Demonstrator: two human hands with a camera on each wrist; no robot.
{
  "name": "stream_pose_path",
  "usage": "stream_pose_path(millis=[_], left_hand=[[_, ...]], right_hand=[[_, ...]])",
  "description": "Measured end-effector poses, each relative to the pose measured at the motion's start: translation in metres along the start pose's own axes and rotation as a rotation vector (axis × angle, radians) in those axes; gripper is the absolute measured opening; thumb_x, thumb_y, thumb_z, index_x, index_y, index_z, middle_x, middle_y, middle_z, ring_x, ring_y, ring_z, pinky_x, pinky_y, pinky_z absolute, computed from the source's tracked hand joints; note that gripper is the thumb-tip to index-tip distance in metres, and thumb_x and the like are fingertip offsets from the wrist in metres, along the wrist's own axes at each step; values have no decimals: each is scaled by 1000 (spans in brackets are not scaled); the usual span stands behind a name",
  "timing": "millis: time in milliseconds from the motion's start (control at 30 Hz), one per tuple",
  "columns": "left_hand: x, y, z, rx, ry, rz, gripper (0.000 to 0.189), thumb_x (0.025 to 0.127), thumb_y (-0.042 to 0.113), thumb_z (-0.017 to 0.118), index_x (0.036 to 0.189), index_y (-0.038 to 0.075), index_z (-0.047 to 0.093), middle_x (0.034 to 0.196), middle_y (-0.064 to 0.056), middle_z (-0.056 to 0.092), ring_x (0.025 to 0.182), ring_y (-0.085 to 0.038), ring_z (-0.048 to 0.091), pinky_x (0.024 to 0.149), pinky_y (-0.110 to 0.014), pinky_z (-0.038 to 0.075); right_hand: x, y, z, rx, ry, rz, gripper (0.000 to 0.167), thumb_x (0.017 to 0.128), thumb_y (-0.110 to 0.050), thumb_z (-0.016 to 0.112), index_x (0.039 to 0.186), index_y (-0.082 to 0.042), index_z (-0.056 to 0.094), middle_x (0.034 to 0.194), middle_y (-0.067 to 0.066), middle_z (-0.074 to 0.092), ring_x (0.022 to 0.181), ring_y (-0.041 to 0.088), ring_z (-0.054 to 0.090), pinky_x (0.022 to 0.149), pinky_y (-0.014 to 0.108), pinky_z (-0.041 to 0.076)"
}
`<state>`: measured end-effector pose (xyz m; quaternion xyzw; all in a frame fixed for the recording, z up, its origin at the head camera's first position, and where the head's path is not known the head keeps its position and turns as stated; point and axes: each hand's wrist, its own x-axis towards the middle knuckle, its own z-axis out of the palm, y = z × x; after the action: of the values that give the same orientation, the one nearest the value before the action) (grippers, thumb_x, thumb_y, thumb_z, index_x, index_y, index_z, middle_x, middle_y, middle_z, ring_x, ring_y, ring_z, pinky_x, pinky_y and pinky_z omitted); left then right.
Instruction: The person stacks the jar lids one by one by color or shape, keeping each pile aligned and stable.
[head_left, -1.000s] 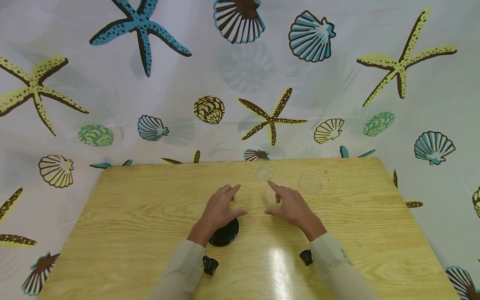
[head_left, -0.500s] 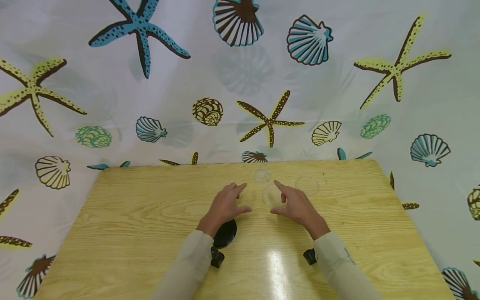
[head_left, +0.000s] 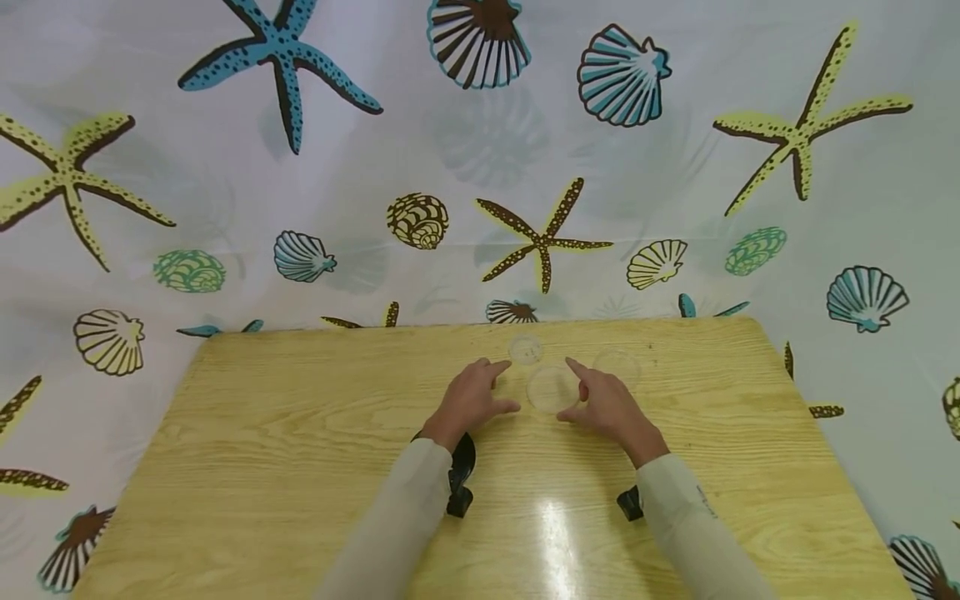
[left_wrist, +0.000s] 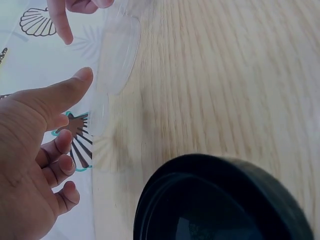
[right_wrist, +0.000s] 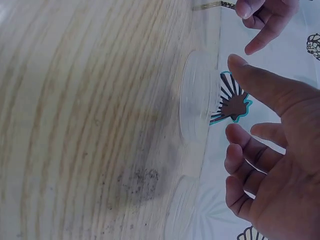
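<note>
A clear, shallow round dish (head_left: 546, 392) lies on the wooden table between my two hands. My left hand (head_left: 471, 400) is at its left, index finger and thumb spread apart. On the opposite side, my right hand (head_left: 609, 408) has the same spread, its fingertips right at the dish's rim in the head view. Both hands hold nothing, and their other fingers are loosely curled in the wrist views. Behind stands a smaller clear round piece (head_left: 525, 349). Another clear disc (head_left: 619, 364) lies beyond my right hand, partly covered by it.
A black round dish-like object (left_wrist: 215, 200) lies on the table, partly hidden by my left forearm in the head view. The wooden table (head_left: 285, 433) ends at a white cloth (head_left: 345, 183) printed with shells and starfish. Small dark specks show near the right disc.
Both hands have moved forward and to the right, the left one further, so the gap between them is narrower. The left sleeve now covers more of the black object.
</note>
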<state>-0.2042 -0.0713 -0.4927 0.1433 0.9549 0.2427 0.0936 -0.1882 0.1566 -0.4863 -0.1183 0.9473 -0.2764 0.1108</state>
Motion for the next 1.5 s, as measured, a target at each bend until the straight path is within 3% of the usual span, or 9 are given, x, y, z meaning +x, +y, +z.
stream_pose_path(millis=[267,533,767,1033,1367,1500], left_hand=[[5,2,5,-36,-21,-35,71,79,35,76,141,14,47,85,-4,51,68,-16,44,60,-29,34],[11,12,13,-59,-32,-15,69,80,34,76,139,11,49,104,-9,60,85,-18,54,75,-35,46],[16,17,20,-49,3,-28,65,78,32,77,135,10,53,98,-8,59,78,-16,50,71,-32,43],[23,22,26,-14,-14,-21,66,78,33,78,133,7,53,94,-4,56,77,-15,49,72,-31,43],[25,22,30,-17,-16,-8,35,77,29,79,93,3,61,81,-3,47,71,-16,42,64,-28,33],[26,22,34,-31,-18,-14,34,77,29,80,86,3,60,79,-2,44,70,-16,40,63,-28,31]], right_hand=[[5,9,-1,2,-22,2,88,79,-32,77,149,-9,30,78,4,50,63,16,41,59,30,34],[7,15,-3,-20,-24,36,83,81,-30,76,148,-7,32,92,11,52,76,19,44,69,34,38],[11,19,0,-27,-11,26,81,81,-28,76,146,-3,35,94,12,53,76,19,45,70,34,39],[13,20,0,-34,-15,49,80,81,-26,76,145,-2,36,88,11,55,71,18,45,69,33,40],[17,24,4,4,-18,56,73,81,-23,76,141,2,42,83,9,54,68,16,44,69,32,39],[18,25,5,17,-25,69,73,81,-24,76,140,2,43,80,7,54,66,15,43,69,32,39]])
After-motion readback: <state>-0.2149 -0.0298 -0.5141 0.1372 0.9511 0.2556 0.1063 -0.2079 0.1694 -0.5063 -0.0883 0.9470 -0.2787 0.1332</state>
